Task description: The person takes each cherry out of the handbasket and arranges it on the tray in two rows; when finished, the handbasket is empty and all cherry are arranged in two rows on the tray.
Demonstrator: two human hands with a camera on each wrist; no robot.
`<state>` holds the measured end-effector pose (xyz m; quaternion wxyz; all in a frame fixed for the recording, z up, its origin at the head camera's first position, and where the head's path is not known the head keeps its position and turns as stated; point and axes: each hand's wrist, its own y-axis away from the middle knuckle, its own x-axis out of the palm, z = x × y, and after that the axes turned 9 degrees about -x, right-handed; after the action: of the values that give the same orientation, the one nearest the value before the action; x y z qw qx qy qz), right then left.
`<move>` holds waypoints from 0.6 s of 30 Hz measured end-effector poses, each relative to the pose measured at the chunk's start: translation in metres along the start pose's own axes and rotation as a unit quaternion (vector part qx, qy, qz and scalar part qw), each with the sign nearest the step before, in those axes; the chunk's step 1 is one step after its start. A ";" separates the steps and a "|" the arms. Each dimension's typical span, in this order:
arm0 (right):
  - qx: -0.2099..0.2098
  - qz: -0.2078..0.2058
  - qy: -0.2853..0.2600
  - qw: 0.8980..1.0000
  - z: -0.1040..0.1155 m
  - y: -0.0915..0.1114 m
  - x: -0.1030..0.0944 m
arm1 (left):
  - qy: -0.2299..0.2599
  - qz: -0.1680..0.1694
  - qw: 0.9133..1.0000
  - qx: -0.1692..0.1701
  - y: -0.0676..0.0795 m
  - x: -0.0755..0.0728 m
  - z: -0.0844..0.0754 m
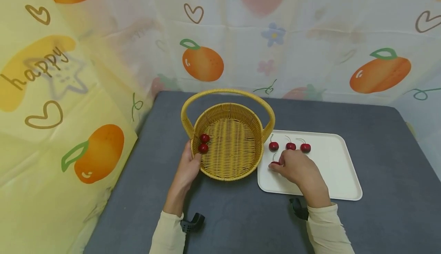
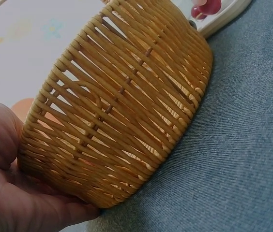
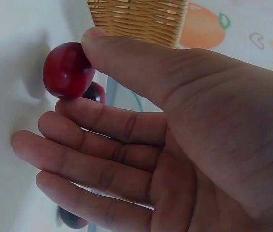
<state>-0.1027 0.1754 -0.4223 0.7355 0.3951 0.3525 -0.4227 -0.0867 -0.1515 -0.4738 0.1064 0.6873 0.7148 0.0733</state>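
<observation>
Head view: right hand (image 1: 300, 169), pinching one cherry (image 1: 275, 163) at left end of white tray (image 1: 332, 166); yellow basket (image 1: 236, 148) just leftward, gripped by left hand (image 1: 189, 166).

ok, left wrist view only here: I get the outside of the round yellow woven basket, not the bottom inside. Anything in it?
Observer: Yes, two round, glossy red cherries, side by side against the wall that the left hand grips.
Operator: And the right hand?
Observer: Pinching a single dark-red cherry between thumb and forefinger.
Operator: Others left on the white rectangular tray?
Observer: Three stemmed red cherries show in a rough row near its far edge.
</observation>
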 end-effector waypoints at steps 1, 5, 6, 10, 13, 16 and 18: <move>0.000 0.000 -0.001 1.000 0.000 0.000 0.000 | 0.002 0.001 1.000 0.000 0.000 0.000 0.000; -0.002 0.002 -0.004 1.000 0.000 0.000 0.000 | 0.004 0.006 1.000 0.002 0.001 0.000 0.000; -0.002 0.002 -0.005 1.000 0.000 -0.001 0.000 | 0.006 0.006 1.000 0.002 0.000 0.000 0.000; -0.004 0.000 -0.006 1.000 -0.001 -0.001 0.002 | 0.010 0.008 1.000 0.006 0.000 0.000 0.000; -0.007 0.000 -0.006 1.000 -0.002 -0.002 0.002 | 0.012 0.011 1.000 0.010 0.000 0.000 0.000; -0.007 0.001 -0.007 1.000 -0.003 -0.003 0.003 | 0.013 0.011 1.000 0.010 0.000 0.000 0.000; -0.004 0.001 -0.009 1.000 -0.003 -0.003 0.004 | 0.013 0.010 1.000 0.009 0.000 0.000 0.000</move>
<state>-0.1040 0.1756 -0.4276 0.7409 0.3886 0.3466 -0.4241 -0.0869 -0.1515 -0.4739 0.0907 0.6941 0.7100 0.0767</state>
